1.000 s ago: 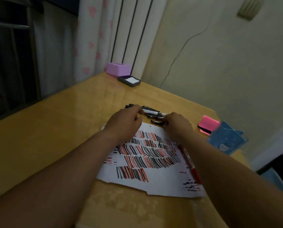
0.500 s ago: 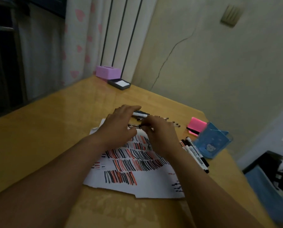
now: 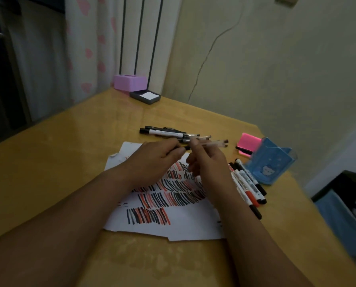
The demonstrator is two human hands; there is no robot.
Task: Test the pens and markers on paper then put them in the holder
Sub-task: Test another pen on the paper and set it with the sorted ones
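A white paper (image 3: 181, 222) covered in red and black strokes lies on the wooden table (image 3: 59, 162). Above its far edge, my right hand (image 3: 206, 162) pinches a clear pen (image 3: 214, 144) that points right. My left hand (image 3: 158, 158) pinches the dark cap end of that pen (image 3: 186, 148). A loose pile of pens and markers (image 3: 168, 133) lies just beyond the hands. Several white markers (image 3: 247, 183) lie right of the paper. The blue pen holder (image 3: 270, 162) stands at the right edge.
A pink sticky-note pad (image 3: 248, 142) lies behind the holder. A purple box (image 3: 130, 82) and a dark tray (image 3: 145, 96) sit at the far corner by the curtain. A dark bin (image 3: 347, 204) stands off the table's right side.
Both hands have lifted a clear pen out of the pile and now hold it between them above the paper. The view has swung right, showing the markers beside the holder.
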